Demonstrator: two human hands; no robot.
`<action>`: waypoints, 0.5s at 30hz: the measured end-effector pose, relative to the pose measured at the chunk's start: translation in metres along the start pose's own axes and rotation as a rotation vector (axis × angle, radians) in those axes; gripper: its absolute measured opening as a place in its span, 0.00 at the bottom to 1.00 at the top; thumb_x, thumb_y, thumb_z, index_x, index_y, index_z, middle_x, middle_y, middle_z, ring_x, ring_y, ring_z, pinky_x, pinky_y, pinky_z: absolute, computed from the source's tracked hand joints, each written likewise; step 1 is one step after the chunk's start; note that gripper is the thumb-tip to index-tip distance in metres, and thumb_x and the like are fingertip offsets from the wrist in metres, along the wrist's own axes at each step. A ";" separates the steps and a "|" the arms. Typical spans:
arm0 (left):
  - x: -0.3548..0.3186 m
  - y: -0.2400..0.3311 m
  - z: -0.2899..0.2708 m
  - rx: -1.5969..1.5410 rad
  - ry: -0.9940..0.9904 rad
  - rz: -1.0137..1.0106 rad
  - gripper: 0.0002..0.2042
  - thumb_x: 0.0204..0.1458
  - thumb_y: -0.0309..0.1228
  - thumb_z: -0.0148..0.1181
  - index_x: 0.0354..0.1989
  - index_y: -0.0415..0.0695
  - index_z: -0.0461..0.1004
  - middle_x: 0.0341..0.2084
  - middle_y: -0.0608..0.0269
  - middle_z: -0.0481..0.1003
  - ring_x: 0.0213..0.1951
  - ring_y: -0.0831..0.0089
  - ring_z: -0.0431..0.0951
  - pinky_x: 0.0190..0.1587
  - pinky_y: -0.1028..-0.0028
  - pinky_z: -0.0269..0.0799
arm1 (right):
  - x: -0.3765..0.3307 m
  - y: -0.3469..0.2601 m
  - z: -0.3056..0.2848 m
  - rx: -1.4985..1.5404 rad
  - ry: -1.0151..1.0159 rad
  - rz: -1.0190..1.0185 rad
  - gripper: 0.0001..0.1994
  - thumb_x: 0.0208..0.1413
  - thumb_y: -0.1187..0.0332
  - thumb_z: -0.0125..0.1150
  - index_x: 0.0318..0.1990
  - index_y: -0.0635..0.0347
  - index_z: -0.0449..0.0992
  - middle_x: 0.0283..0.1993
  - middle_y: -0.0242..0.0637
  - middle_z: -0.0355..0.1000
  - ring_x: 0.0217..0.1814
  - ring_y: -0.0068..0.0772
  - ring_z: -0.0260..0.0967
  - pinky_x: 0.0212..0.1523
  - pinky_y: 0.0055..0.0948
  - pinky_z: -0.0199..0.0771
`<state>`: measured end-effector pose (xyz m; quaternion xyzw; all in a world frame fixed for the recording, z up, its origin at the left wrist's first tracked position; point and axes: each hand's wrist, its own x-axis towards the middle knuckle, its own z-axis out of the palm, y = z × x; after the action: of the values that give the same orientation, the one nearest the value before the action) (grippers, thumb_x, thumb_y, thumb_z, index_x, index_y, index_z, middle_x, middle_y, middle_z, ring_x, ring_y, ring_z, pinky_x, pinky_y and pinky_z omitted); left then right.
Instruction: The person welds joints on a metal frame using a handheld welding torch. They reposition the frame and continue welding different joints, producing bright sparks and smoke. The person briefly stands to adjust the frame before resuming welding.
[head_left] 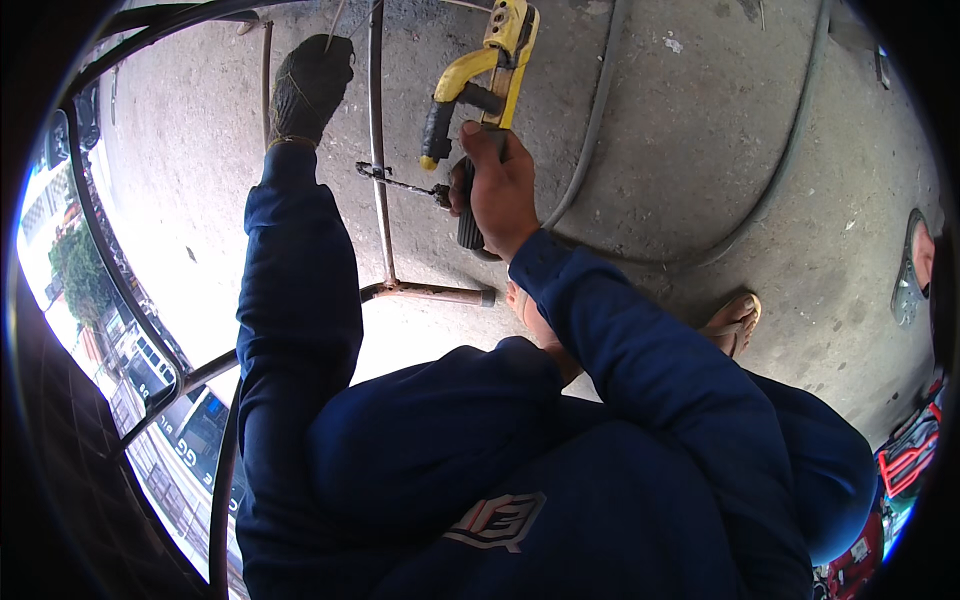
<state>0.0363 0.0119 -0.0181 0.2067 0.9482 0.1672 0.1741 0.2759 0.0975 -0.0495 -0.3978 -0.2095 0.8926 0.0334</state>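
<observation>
Take the long metal tube (376, 110) as your landmark: right of it, the yellow-and-black tool (482, 64) points away from you, tilting slightly right, nearer your bare right hand (497, 188). Left of the tube is your gloved left hand (311, 92); your right clenches a black ribbed handle (469, 228), but I can't tell whether your left grips the thin rod (335, 24).

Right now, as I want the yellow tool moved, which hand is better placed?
Probably the right hand: it is nearer the yellow tool, though it grips a black ribbed handle. The gloved left hand is across the metal bar from it.
</observation>
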 end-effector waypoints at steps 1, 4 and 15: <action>0.002 0.001 0.000 0.048 0.004 0.041 0.19 0.58 0.48 0.56 0.36 0.42 0.80 0.21 0.67 0.76 0.21 0.79 0.72 0.27 0.73 0.67 | 0.000 0.000 0.000 -0.001 0.000 -0.001 0.16 0.62 0.53 0.62 0.36 0.55 0.66 0.18 0.32 0.66 0.13 0.24 0.62 0.14 0.28 0.64; 0.007 0.004 0.003 0.068 -0.009 0.055 0.19 0.58 0.48 0.55 0.36 0.43 0.80 0.21 0.66 0.77 0.21 0.77 0.73 0.27 0.72 0.69 | -0.001 -0.001 0.000 -0.002 0.000 -0.002 0.16 0.63 0.54 0.61 0.36 0.55 0.66 0.18 0.32 0.65 0.13 0.24 0.62 0.14 0.28 0.64; 0.007 0.000 0.022 0.148 0.082 0.112 0.16 0.57 0.44 0.55 0.32 0.44 0.79 0.21 0.56 0.78 0.23 0.64 0.78 0.30 0.65 0.72 | -0.001 -0.003 0.000 0.016 -0.007 0.015 0.15 0.63 0.54 0.61 0.36 0.54 0.66 0.17 0.32 0.65 0.13 0.24 0.62 0.14 0.29 0.64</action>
<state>0.0391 0.0204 -0.0398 0.2646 0.9512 0.1144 0.1099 0.2763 0.1005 -0.0479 -0.3961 -0.1994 0.8958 0.0293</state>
